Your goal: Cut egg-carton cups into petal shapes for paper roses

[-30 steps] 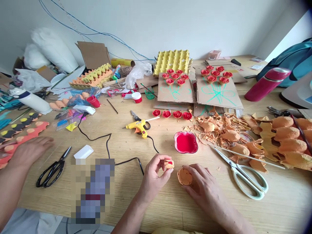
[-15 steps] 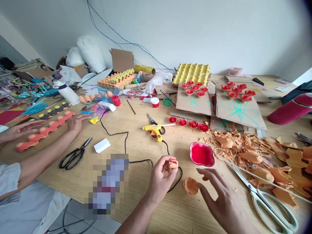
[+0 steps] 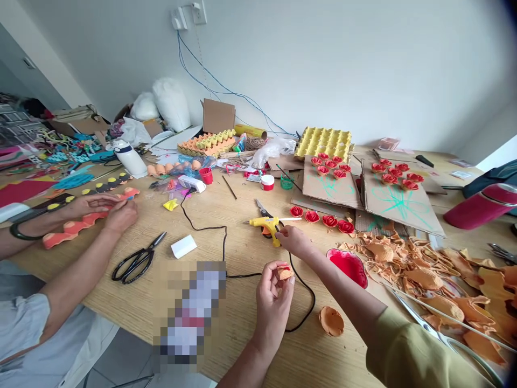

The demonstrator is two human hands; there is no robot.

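Between the thumb and fingers of my left hand (image 3: 275,291) is a small orange egg-carton piece (image 3: 286,274) with red on its upper part. My right hand (image 3: 297,241) reaches forward, its fingers closed at the handle of a yellow glue gun (image 3: 263,222). The gun lies over dark-handled pruning shears (image 3: 262,207), with a white glue stick (image 3: 291,219) out of its back. An orange petalled cup (image 3: 331,321) rests on the table to the right of my left hand. Partly behind my right forearm is a dish of red paint (image 3: 349,268).
Several red carton roses (image 3: 329,221) stand in a row before cardboard sheets (image 3: 399,202) bearing more roses. Orange scraps (image 3: 420,277) and large scissors (image 3: 428,323) lie right. Left are black scissors (image 3: 139,258) and a co-worker's hands (image 3: 121,215) on a painted carton strip (image 3: 76,229).
My right hand has left the petalled cup and moved forward to the glue gun. My left hand keeps its carton piece. The view has swung left, and the co-worker's hands have come together.
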